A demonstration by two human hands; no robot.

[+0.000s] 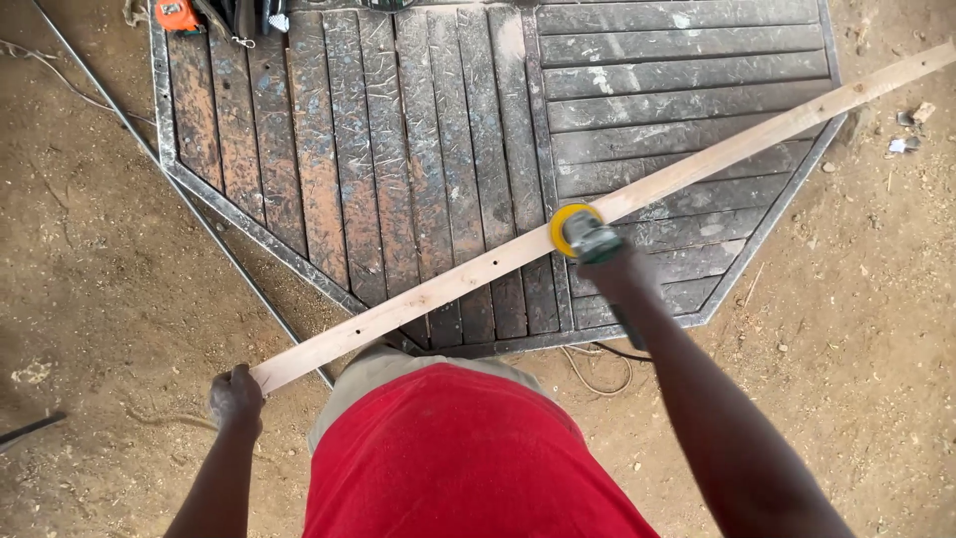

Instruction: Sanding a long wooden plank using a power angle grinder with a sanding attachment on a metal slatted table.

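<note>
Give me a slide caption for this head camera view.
Left hand grips a long wooden batten's end while right hand presses a yellow-disc angle grinder against it.

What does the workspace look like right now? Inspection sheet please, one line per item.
Surface: slatted metal panel, paint-spattered, lying flat on dirt ground.
Job's things: long wooden strip lying diagonally over the panel; grinder with yellow disc against the strip.
Clutter: orange tape measure at top edge; scraps on the dirt at right.
Grippers: left hand grips the strip's near end; right hand holds the grinder.
Cables: cord looped on the ground below the panel.
Surroundings: thin metal rod on the dirt at left.
</note>
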